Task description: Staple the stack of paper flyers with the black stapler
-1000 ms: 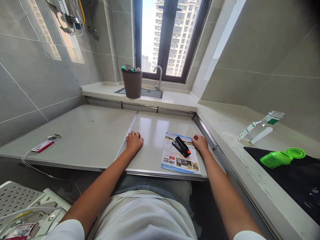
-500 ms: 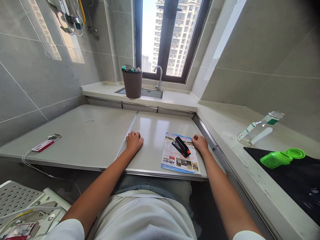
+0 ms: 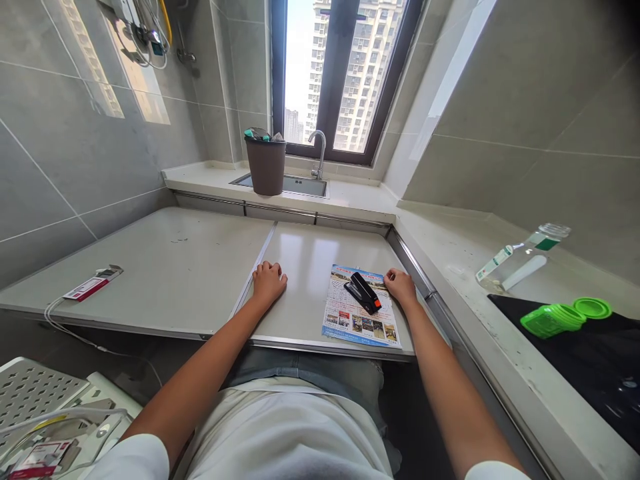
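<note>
Both hands are being rested on the pale glossy table (image 3: 310, 247), and nothing is being held by either. The left hand (image 3: 269, 283) is being parked knuckles-up near the seam between the two tabletops, its grip curled together on nothing. The right hand (image 3: 400, 287) is being set down the same way, fingers tucked in and empty, at the far right corner of the colourful printed paper flyer (image 3: 361, 321). Whether the sheet is actually being touched can't be told. The small black stapler with an orange end (image 3: 363, 293) is being carried on the upper half of that flyer, lying slantwise, just beside the right hand but apart from it. Handling-wise, the stapler is being judged compact, stiff and a bit weighty for its size, with a smooth shell, so the long sides of the body look like the spot for a grip. The flyer is probably thin, floppy and slippery on that shiny top, so an edge or corner is where it'd be pinched.
</note>
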The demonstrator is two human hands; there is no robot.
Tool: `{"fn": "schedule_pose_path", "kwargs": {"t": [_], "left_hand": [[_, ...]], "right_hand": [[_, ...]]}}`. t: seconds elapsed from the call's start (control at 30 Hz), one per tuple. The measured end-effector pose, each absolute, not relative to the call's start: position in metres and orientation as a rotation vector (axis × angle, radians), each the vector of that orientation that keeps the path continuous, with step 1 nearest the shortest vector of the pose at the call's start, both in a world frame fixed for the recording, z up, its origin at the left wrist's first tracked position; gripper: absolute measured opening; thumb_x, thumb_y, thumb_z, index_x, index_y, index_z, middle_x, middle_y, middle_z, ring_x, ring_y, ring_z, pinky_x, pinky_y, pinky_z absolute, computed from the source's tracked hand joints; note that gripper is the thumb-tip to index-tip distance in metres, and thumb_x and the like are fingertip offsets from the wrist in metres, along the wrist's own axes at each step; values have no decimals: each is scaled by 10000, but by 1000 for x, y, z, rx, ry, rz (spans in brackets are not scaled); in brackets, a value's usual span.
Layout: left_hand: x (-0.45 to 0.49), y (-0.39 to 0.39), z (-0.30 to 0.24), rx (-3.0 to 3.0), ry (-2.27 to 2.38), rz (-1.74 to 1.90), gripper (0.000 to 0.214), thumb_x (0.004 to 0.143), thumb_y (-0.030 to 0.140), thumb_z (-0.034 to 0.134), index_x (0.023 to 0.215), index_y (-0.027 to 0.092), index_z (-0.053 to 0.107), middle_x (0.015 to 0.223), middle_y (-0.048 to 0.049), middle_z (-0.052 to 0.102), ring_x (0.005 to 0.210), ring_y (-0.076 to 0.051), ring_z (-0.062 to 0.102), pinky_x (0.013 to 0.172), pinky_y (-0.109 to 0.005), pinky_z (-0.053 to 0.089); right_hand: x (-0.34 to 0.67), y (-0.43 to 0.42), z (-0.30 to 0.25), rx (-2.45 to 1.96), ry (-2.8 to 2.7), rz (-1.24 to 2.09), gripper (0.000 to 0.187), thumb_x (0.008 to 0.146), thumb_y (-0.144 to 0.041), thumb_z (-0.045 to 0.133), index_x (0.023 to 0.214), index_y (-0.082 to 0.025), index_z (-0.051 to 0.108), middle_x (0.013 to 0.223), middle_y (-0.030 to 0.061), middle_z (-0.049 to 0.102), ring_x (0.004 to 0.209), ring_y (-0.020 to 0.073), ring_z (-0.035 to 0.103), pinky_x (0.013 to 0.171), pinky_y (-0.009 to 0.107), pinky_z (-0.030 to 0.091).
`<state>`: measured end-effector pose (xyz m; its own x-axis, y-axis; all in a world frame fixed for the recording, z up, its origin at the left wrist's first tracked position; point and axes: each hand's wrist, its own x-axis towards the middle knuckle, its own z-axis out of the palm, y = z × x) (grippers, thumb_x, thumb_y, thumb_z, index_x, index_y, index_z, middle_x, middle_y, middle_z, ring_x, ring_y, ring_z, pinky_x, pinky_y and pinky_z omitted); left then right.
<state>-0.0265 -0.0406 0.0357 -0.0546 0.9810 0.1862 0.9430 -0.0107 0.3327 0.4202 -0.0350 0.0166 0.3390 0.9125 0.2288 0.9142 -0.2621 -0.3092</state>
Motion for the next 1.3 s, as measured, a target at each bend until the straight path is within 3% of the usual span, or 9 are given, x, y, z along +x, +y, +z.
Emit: {"fn": "schedule_pose_path", "kwargs": {"t": [0.5,0.63,0.73,1.1,1.3], "left_hand": [[-27,-38,33,2082,2135,577,193,1024,338,568,1081,223,712,1321,-174,651,1320,-365,583,1125,-480,463],[-27,-39,34,2084,2121,573,194,1028,336,566,1084,220,710,1319,-175,650,1322,-364,581,1122,-471,464],[-27,-39,34,2086,2127,572,194,1028,340,566,1082,224,711,1320,-170,648,1323,-360,579,1119,-471,465],[-27,-39,34,2101,2131,558,210,1031,346,573,1106,208,713,1315,-177,646,1320,-366,581,1120,-480,465],[-27,-39,34,2097,2125,563,181,1030,337,591,1092,213,707,1321,-174,649,1327,-368,580,1130,-474,463]], "right_hand": [[405,-41,23,-2098,-1749,-104,203,1042,-271,547,1013,-209,738,958,115,782,902,258,693,702,311,376],[391,-42,28,-1887,-1908,-96,196,1068,-311,527,1023,-227,699,1095,114,773,1098,265,685,927,322,488],[386,-41,26,-1717,-2023,-58,213,1074,-360,532,1087,-229,700,1229,131,756,1232,291,656,1087,382,492],[390,-29,8,-1534,-2245,172,418,1089,-371,507,1454,-225,649,1665,142,599,1546,303,563,1305,514,461],[393,-26,3,-1486,-2278,207,469,1098,-415,465,1492,-249,659,1703,113,574,1552,305,581,1330,537,455]]}}
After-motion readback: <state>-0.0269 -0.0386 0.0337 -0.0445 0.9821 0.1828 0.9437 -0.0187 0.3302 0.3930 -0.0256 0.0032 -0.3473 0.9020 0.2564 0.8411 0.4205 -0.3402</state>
